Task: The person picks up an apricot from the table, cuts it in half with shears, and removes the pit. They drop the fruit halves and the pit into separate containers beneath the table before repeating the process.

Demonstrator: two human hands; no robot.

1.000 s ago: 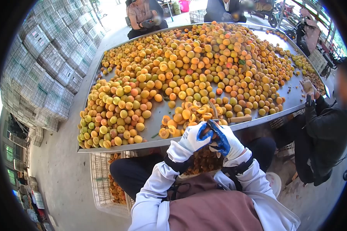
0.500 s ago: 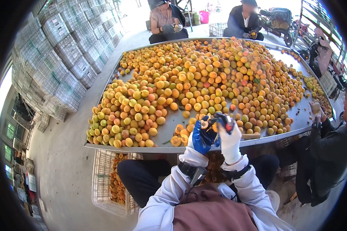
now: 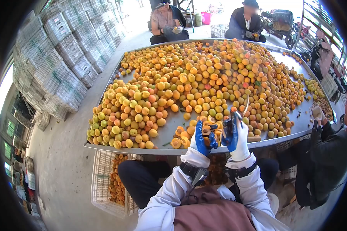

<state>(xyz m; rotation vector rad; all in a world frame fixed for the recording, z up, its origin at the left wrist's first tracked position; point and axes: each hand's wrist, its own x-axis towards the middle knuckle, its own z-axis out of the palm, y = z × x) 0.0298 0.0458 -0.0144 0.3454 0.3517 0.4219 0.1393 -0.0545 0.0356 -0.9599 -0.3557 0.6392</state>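
Observation:
My left hand (image 3: 203, 139), in a blue-coated white glove, has its fingers curled around an apricot (image 3: 206, 130) that is mostly hidden by them. Close beside it, my right hand (image 3: 236, 135), gloved the same way, grips a small knife (image 3: 247, 105) with a thin curved blade pointing up and away from me. Both hands are over the near edge of the metal table (image 3: 164, 143). Cut apricot halves (image 3: 176, 143) lie left of my left hand, and a large heap of whole apricots (image 3: 196, 77) spreads beyond both hands.
A crate (image 3: 101, 181) of orange apricot pieces stands below the table at left. A short wooden stick (image 3: 254, 139) lies on the near edge. Two people (image 3: 168, 23) sit across the table; another person (image 3: 329, 154) works at right. Stacked crates (image 3: 61, 54) rise at left.
My hands have moved apart, and my right hand has turned so that the blade now shows pointing upward. The apricot in my left hand is now more covered by the fingers.

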